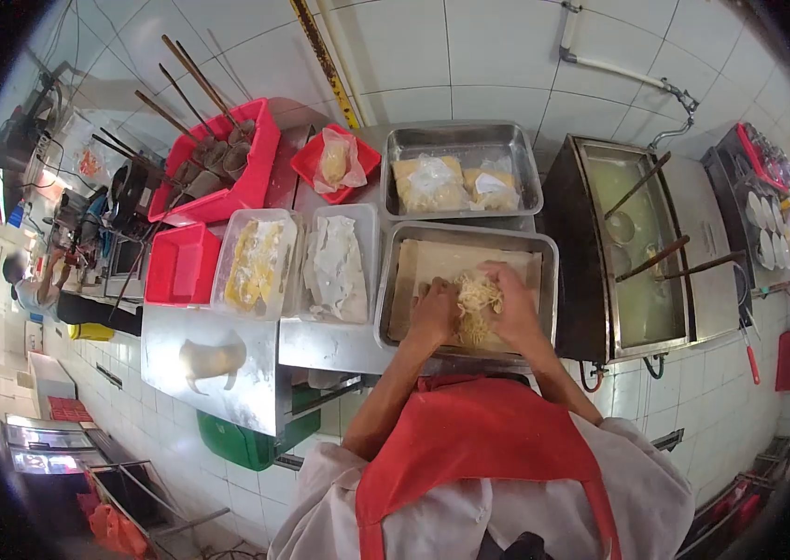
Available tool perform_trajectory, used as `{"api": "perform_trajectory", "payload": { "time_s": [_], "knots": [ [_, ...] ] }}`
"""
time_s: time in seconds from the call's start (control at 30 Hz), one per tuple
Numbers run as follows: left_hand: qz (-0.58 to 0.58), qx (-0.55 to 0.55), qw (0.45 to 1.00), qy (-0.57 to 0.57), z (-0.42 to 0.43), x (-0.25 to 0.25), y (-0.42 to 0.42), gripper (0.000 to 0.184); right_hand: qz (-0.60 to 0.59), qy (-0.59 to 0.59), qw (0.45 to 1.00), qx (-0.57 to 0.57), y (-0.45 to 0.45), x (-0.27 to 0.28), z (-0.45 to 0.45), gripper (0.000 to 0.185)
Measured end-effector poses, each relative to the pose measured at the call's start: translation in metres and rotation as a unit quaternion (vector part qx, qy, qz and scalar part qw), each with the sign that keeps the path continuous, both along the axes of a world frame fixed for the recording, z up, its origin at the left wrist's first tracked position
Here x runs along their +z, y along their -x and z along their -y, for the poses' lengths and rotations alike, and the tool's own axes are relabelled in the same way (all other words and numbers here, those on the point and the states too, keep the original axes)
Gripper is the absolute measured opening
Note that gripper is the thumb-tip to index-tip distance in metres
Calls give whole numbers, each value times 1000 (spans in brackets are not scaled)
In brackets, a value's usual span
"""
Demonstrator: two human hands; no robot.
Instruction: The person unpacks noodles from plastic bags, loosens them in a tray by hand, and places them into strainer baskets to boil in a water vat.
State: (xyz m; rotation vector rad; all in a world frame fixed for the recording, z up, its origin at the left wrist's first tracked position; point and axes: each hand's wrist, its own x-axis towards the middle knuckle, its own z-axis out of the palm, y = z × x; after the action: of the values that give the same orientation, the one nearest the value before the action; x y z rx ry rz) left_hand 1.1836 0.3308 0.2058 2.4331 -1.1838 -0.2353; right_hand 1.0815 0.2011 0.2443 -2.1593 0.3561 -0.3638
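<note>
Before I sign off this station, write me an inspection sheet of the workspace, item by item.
Surface: shiny silver metal countertop; brownish blotch at front left, reflection or mark unclear.
Job's things: pale yellow stringy noodles heaped in a rectangular silver metal tray.
Clutter: red rectangular plastic bin with long-handled tools, and two translucent rectangular plastic boxes, left of the tray.
Grip: bare left hand at the noodles' left side, bare right hand at their right; firmness cannot be told.
Cables: thin dark cables at far left, routes unclear.
Surroundings: dark-sided rectangular metal vat of cloudy liquid at right; another person at far left.
</note>
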Motion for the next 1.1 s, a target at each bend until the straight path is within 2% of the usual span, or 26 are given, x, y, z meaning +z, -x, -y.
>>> {"api": "perform_trajectory", "payload": {
  "time_s": [0.03, 0.07, 0.1, 0.13, 0.17, 0.2, 0.23, 0.27, 0.3, 0.33, 0.37, 0.43, 0.47, 0.53, 0.57, 0.63, 0.67, 0.73, 0.77, 0.83, 0.87, 0.93, 0.97, 1.07, 1.1],
  "knots": [
    [0, -2, 1000, -2, -2, -9, 0, 44, 98, -85, 991, -15, -2, 7, 1, 63],
    [-32, -11, 999, 22, -3, -24, -3, 46, 101, -85, 991, -19, 0, -5, 2, 63],
    [-63, -22, 997, 48, 1, -31, -8, 47, 52, 45, 998, -15, 1, -26, 4, 62],
    [-64, -24, 996, 50, 3, -13, -8, 47, -3, 171, 985, -8, 3, -32, 4, 61],
    [-110, -29, 991, 65, 5, 6, -9, 46, -6, 172, 985, -6, 6, -37, 5, 61],
    [-153, -32, 984, 83, 7, 19, -11, 46, -57, 112, 992, -5, 3, -32, 6, 61],
    [-153, -29, 984, 85, 8, 11, -6, 46, -108, 48, 993, -5, 1, -27, 5, 62],
    [-80, -5, 996, 38, 7, -6, 3, 45, -110, 45, 993, -4, 3, -21, 4, 62],
    [-6, 18, 1000, -10, 5, -15, 9, 44, -18, 5, 1000, -1, 3, -1, 4, 62],
    [-4, 17, 1000, -11, 3, -14, 7, 44, 77, -32, 997, 0, 2, 11, 6, 63],
    [-30, 1, 999, -21, 3, -11, 2, 43, 81, -30, 996, -4, 1, 11, 8, 63],
    [-156, -7, 988, -7, 4, 13, -3, 44, 111, 73, 991, -17, 7, 4, 6, 63],
    [-160, -7, 987, -8, 7, 20, -6, 44, 107, 73, 991, -17, 9, -9, 4, 63],
    [-107, -116, 983, 94, 12, 26, -10, 46, -98, 65, 993, -14, 6, -34, 2, 64],
    [-104, -114, 983, 97, 13, 12, -8, 46, -96, 69, 993, -11, 3, -35, 6, 64],
    [-78, 31, 996, -22, 5, -19, 3, 46, 101, -81, 992, 1, -2, -22, 4, 70],
    [-76, 31, 996, -23, 5, -25, -1, 46, 104, -83, 991, 1, -4, -12, 4, 70],
    [-41, -20, 970, 239, 8, -11, -5, 46, 77, -23, 997, -11, 0, 6, 3, 69],
    [-48, -19, 971, 235, 6, -6, -3, 46, 71, -27, 997, -12, 3, -3, 0, 69],
    [-195, -80, 956, 203, 12, 22, -10, 42, 16, -105, 994, 27, -4, -12, 3, 72],
    [-191, -78, 956, 209, 12, 18, -9, 42, 18, -100, 994, 31, -4, -12, 8, 72],
    [-70, -14, 994, 80, 0, -4, -2, 35, 124, -194, 972, 45, -3, 10, 0, 76],
    [-68, -13, 994, 80, -1, -19, -6, 35, 126, -194, 972, 46, -3, 9, 1, 76],
    [-122, 46, 986, 102, 0, -22, -9, 35, 143, -190, 970, 43, 1, 1, 4, 76],
    [-118, 19, 984, 135, 6, 22, -7, 32, 95, -156, 982, 44, 0, -5, 6, 75]
  ]
}}
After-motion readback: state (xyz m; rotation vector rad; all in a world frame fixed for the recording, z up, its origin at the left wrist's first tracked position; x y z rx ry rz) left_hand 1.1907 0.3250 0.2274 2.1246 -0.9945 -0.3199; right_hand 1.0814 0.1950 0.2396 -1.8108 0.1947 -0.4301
